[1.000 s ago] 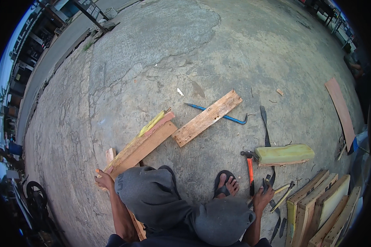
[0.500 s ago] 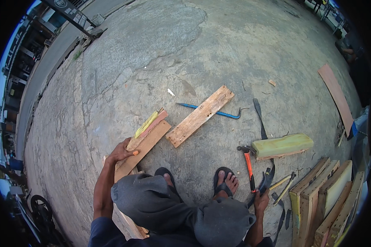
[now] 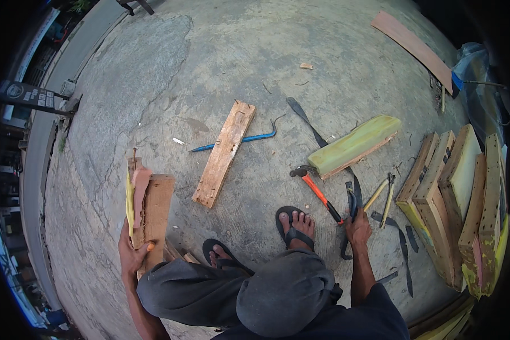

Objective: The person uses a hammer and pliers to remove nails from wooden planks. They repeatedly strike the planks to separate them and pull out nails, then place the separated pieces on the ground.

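Observation:
My left hand [image 3: 133, 252] grips a wooden board [image 3: 160, 209] beside my left knee. Ragged yellow foam [image 3: 130, 198] and a pink layer [image 3: 141, 190] run along the board's left side, and a nail stands up at its far end. My right hand [image 3: 358, 228] is down at the ground right of my foot, fingers closed at a dark curved piece [image 3: 352, 199] among black strips; what exactly it holds is unclear. Just left of it lies a hammer [image 3: 320, 195] with an orange and black handle. A pair of tools with yellowish handles [image 3: 375, 196] lies to its right.
Ahead, a nailed plank [image 3: 225, 153] rests across a blue pry bar [image 3: 259, 137]. A padded yellow-green block [image 3: 354, 144] lies beyond the hammer. Several padded wooden pieces [image 3: 453, 187] stand stacked at right. A thin panel [image 3: 413, 48] lies at the far right.
The view has turned right, so the ground items sit further left and higher. The board in my left hand now points more straight ahead. My right hand stays low among the black strips.

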Tool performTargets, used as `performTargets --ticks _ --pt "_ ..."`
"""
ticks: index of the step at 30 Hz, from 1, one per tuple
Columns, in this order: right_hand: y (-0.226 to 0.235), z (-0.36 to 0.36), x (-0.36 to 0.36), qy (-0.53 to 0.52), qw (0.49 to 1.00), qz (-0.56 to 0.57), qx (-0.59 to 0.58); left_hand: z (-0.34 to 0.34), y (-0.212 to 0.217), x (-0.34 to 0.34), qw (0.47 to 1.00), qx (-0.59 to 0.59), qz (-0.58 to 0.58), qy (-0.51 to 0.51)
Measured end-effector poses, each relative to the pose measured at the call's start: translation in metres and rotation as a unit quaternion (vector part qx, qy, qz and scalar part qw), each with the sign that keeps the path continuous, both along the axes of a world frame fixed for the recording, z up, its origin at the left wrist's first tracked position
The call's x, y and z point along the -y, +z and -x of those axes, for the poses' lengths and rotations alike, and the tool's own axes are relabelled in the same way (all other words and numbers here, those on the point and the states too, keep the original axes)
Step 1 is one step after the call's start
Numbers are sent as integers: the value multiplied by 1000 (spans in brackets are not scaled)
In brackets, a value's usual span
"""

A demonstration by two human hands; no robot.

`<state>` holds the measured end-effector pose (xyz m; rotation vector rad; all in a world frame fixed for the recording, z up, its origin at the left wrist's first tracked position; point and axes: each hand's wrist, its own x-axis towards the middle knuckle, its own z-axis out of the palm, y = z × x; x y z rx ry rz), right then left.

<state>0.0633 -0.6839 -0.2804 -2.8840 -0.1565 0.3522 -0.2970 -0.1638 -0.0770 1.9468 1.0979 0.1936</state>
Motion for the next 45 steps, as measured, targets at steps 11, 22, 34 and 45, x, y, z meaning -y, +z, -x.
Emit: performTargets --ticks 11,22,34,45 --pt "83 -3 -130 169 907 -375 -91 -52 -18 12 962 -175 -169 -122" --pt "182 27 -292 476 796 -373 17 -110 -49 47 951 -184 -215 -124" --pt "102 -85 -108 -213 886 -406 72 -123 -53 28 986 -72 -111 -103" --pt "-9 -28 56 -270 962 27 -8 -118 -46 31 994 -8 -27 -110"
